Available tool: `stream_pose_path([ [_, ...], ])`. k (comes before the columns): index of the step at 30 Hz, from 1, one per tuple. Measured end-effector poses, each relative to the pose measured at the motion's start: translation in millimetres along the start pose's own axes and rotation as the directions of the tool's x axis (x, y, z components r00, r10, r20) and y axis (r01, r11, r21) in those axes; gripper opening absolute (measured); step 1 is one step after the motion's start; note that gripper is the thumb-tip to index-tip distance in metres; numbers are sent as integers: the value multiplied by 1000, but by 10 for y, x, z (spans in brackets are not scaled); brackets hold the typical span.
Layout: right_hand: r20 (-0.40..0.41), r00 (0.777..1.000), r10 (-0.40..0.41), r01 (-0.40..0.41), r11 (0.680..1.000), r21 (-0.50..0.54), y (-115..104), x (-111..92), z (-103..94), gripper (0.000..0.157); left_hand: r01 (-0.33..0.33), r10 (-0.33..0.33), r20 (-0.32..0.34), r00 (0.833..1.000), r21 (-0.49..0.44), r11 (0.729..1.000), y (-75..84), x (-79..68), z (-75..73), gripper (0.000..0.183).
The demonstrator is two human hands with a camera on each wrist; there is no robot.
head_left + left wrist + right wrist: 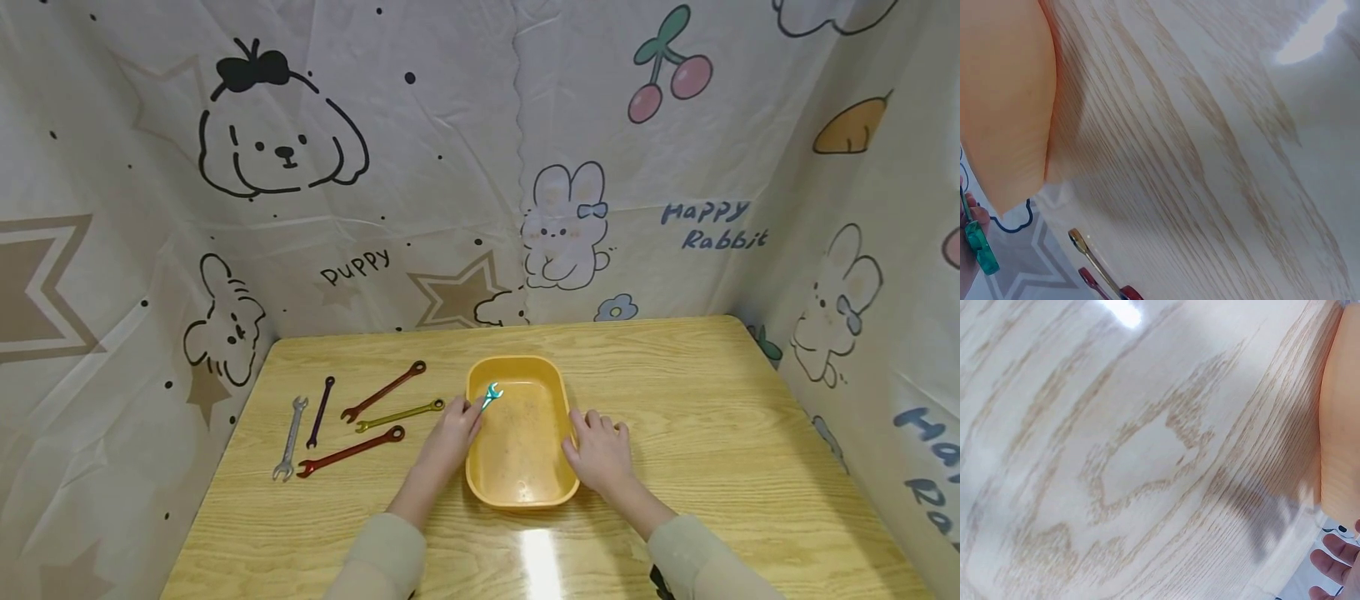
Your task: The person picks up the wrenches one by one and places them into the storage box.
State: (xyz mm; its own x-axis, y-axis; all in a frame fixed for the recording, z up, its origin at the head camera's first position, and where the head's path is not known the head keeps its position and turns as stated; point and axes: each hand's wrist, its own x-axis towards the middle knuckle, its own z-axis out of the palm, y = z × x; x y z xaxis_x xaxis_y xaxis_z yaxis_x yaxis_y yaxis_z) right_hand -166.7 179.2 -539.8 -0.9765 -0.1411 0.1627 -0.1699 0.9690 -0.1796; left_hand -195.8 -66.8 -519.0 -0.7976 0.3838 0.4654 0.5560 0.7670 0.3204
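Wrench [491, 395], teal, clamped by the left hand [453, 430] over the left side of the yellow tray [525, 368], forked end projecting clear. Remotely, I judge that the right hand [602, 452], fingers apart, touches the opposite rim to steady it.

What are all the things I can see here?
Tray: one, yellow-orange, middle of table
Silver wrench: one, silver, far left of the group
Purple wrench: one, dark purple, beside the silver
Red wrenches: two, red, left of tray
Yellow wrench: one, yellow, between the reds
Teal wrench: one, teal, in left hand
Table: one, pale wood-grain, under everything
Printed cloth: sheet count unclear, pale with cartoons, behind and beside table
Dark object: one, black, by right sleeve, too little visible to name
Sleeves: two, pale, on forearms
Left hand: one, bare, at tray's left rim
Right hand: one, bare, at tray's right rim
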Motion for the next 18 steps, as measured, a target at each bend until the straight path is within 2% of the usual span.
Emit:
stream_pose_path([
  [8,6,1000,12,-12,1000,6,-9,3,-8,34,35,-33,60,998,-27,999,61,42,17,30],
  [12,7,1000,13,-13,1000,2,-9,1,-3,34,15,-14,76,997,-14,1000,75,47,50,31],
  [18,11,1000,10,-10,1000,-11,0,9,14,35,-17,17,65,998,-8,1000,89,71,78,31],
])
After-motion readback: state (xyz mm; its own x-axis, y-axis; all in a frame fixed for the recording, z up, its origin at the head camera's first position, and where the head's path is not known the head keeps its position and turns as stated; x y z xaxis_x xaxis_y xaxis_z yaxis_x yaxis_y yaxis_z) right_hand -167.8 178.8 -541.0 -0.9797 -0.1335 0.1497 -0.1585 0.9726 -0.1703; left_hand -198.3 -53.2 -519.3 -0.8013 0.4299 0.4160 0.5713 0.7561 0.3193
